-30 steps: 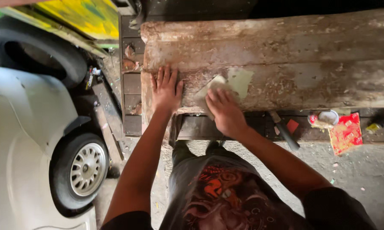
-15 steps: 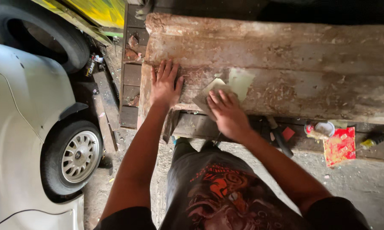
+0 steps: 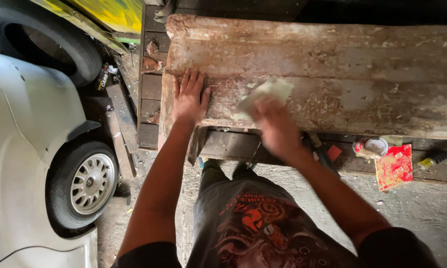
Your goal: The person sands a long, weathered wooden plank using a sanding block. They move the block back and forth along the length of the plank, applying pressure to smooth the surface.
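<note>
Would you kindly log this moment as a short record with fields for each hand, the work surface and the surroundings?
Left hand: left hand pressed flat, fingers spread, on the near left end of the panel.
Right hand: right hand, blurred, pressing a pale sheet against the panel; exact grip unclear.
Work surface: long rusty, paint-flecked panel lying across a dark wooden pallet.
Left side: white car with its wheel; spare tyre behind.
Right side: red packet and small can on the pallet edge.

Bare arms; a dark sleeveless shirt (image 3: pixel 253 228) at lower centre with a red-orange printed graphic, dark trousers below it.
</note>
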